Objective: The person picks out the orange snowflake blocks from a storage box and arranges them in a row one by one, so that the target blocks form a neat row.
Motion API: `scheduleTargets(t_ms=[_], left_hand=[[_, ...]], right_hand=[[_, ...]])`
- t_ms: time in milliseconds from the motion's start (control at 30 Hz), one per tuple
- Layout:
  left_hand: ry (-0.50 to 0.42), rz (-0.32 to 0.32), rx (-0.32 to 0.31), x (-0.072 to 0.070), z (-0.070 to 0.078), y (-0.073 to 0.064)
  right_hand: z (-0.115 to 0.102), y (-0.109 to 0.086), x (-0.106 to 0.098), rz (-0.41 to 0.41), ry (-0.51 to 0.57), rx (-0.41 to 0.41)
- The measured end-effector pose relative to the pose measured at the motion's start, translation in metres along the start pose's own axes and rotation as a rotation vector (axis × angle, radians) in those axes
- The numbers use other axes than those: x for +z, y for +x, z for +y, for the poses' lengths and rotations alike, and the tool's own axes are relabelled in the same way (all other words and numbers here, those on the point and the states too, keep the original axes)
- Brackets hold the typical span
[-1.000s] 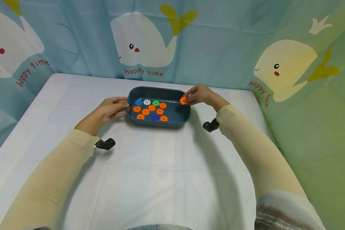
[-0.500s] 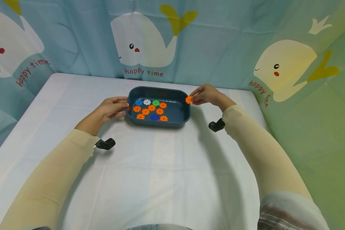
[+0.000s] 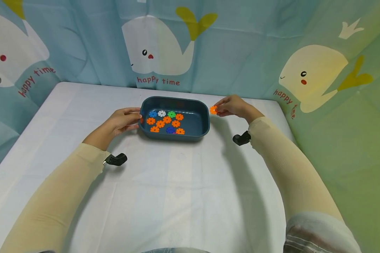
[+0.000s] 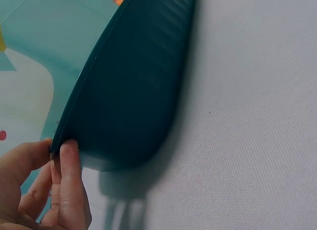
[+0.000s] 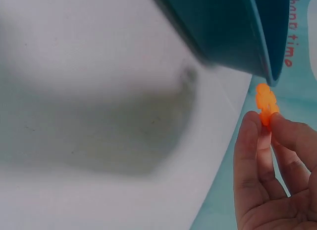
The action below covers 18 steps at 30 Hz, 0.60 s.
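Observation:
A dark blue-green plastic tub (image 3: 196, 135) sits toward the back of the table. My left hand (image 3: 121, 120) pinches its left rim between thumb and fingers, as the left wrist view also shows. Just off the tub's right end, my right hand (image 3: 235, 106) pinches an orange notched disc (image 3: 213, 110), shaped like a snowflake or flower. In the right wrist view the disc (image 5: 267, 103) stands edge-on between thumb and fingertips, close to the tub's rim. Inside the tub lie several similar discs, mostly orange, along with a white disc (image 3: 162, 113), a green disc (image 3: 171, 114) and blue ones (image 3: 153, 114).
The table (image 3: 177, 196) wears a pale cloth. Behind it hangs a blue curtain (image 3: 240, 52) printed with whales, with a green stretch on the right. A small black wrist device (image 3: 116, 160) juts from the left sleeve, and another (image 3: 241, 138) from the right.
My right hand has moved right with the orange disc, from over the tub's right end to just outside its rim. My left hand stays on the left rim.

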<state>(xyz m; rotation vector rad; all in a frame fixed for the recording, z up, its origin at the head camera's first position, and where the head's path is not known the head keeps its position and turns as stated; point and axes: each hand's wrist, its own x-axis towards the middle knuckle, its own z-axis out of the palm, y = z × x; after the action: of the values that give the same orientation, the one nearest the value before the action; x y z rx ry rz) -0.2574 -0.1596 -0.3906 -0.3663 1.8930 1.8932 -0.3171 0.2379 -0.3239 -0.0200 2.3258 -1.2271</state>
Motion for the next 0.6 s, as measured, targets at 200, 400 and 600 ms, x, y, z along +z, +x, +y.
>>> scheduleTargets(t_ms=[200, 400, 600], left_hand=[[-0.013, -0.004, 0.002, 0.0, -0.001, 0.0], [-0.02, -0.011, 0.01, -0.001, -0.001, 0.0], [-0.021, -0.011, 0.007, -0.001, -0.001, 0.001]], right_hand=[[0.007, 0.002, -0.002, 0.017, 0.004, 0.026], [0.014, 0.004, -0.003, 0.037, 0.004, 0.059], [0.025, 0.008, -0.003, 0.033, 0.033, 0.064]])
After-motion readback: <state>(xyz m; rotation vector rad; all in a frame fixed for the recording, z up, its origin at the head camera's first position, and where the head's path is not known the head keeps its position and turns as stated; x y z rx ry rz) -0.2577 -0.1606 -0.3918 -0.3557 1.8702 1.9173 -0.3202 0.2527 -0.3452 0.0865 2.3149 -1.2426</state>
